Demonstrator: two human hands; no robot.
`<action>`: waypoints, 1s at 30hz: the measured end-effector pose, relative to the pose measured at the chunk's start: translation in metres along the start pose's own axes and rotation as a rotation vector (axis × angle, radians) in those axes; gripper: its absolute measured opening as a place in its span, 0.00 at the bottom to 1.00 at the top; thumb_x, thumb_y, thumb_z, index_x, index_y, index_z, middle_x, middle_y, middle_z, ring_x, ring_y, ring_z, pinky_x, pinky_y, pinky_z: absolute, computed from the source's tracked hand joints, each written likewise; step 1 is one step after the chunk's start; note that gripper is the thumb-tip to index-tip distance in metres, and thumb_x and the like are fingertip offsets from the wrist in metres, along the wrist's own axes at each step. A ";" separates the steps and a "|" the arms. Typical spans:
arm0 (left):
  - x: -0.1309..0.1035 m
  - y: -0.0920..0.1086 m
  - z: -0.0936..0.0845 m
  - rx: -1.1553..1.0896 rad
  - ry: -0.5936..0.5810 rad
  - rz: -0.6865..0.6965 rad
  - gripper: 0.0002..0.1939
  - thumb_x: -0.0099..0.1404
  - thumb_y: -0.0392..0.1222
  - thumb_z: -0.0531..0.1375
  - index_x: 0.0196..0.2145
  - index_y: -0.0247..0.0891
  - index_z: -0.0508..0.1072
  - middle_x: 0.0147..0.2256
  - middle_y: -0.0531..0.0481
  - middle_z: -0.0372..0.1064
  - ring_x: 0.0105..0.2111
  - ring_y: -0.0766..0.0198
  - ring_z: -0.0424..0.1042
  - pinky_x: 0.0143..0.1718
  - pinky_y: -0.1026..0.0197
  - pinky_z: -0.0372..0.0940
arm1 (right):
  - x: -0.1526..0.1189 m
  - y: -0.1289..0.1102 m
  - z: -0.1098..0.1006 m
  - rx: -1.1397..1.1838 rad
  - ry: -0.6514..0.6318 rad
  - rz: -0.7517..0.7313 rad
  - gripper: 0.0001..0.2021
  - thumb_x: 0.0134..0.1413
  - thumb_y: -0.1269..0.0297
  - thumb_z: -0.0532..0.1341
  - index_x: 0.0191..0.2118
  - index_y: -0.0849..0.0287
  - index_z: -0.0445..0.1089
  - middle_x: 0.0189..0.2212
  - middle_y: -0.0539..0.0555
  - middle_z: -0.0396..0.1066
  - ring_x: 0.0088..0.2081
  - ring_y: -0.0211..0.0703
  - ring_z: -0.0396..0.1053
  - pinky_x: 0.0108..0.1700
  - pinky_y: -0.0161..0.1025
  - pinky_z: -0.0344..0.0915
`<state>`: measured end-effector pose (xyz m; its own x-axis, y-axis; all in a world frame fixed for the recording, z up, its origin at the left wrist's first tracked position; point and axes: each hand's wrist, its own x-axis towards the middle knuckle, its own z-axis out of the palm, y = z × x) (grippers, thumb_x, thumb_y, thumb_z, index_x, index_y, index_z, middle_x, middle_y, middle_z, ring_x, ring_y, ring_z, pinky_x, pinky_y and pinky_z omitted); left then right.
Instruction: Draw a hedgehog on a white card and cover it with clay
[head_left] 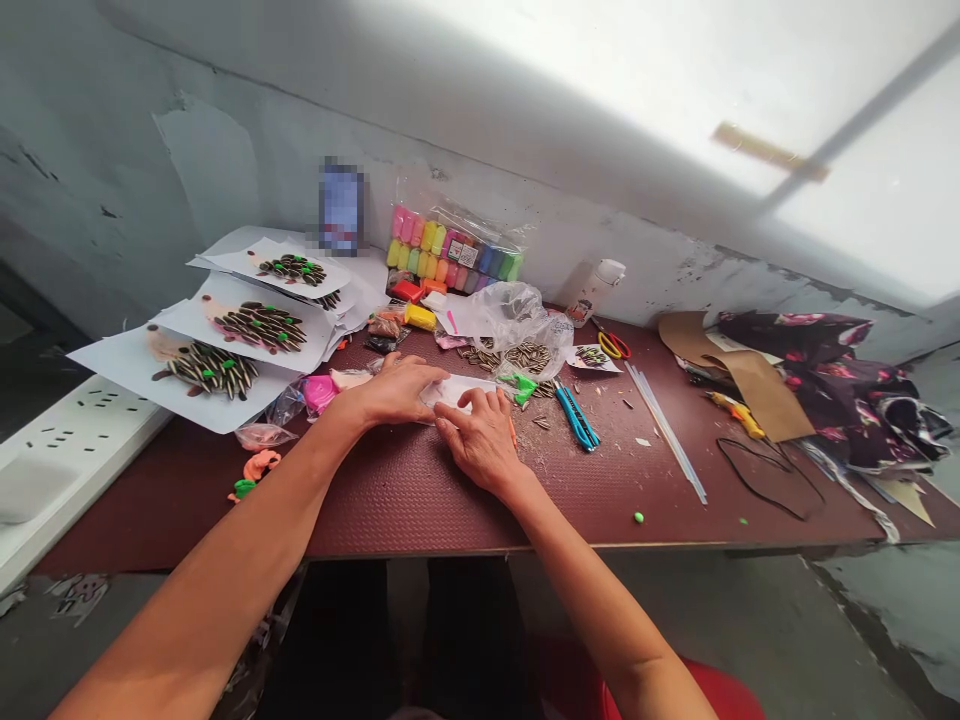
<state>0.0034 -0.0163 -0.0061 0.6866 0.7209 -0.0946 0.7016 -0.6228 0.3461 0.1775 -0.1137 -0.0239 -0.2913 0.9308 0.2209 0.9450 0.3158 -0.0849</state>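
A piece of white paper (471,386) lies on the brown table in front of me, partly covered by my hands. My left hand (401,390) holds its left side, with thumb and fingers at the edge. My right hand (482,438) rests on the near side, its fingers bent and pressed against the paper. Whatever is under the fingertips is hidden. Just beyond the right hand are a lump of green clay (523,387) and a blue utility knife (577,416). Pink clay (320,394) sits near my left wrist.
Hedgehog pictures made with sunflower seeds (255,327) are stacked at left near a white power strip (82,440). Behind are coloured clay packs (450,250), loose seeds (529,357) and a bottle (596,290). Scissors (615,345), glue sticks (666,432) and a glue gun (739,412) lie right.
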 end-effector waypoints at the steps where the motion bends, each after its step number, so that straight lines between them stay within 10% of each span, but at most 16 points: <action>1: 0.000 0.000 0.000 -0.001 -0.002 -0.003 0.31 0.60 0.52 0.62 0.61 0.46 0.69 0.59 0.42 0.70 0.64 0.42 0.60 0.65 0.42 0.50 | 0.000 0.000 0.000 -0.006 0.008 0.010 0.18 0.72 0.51 0.51 0.56 0.46 0.75 0.48 0.57 0.67 0.48 0.49 0.59 0.57 0.50 0.48; 20: 0.000 0.000 0.002 0.003 -0.014 -0.025 0.36 0.57 0.49 0.63 0.63 0.44 0.67 0.60 0.41 0.69 0.66 0.42 0.57 0.67 0.40 0.47 | -0.006 0.010 0.002 -0.039 0.010 0.087 0.18 0.70 0.50 0.54 0.54 0.46 0.76 0.48 0.58 0.66 0.50 0.52 0.57 0.55 0.49 0.49; 30: 0.001 -0.002 0.002 -0.008 -0.008 -0.029 0.36 0.56 0.50 0.63 0.63 0.43 0.67 0.61 0.41 0.69 0.66 0.41 0.57 0.66 0.39 0.48 | -0.014 0.021 -0.004 -0.012 0.043 0.166 0.17 0.65 0.66 0.57 0.54 0.47 0.77 0.49 0.58 0.65 0.50 0.51 0.58 0.55 0.49 0.49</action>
<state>0.0037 -0.0150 -0.0091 0.6678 0.7359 -0.1119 0.7195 -0.5995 0.3505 0.2023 -0.1204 -0.0243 -0.1242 0.9613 0.2460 0.9814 0.1555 -0.1122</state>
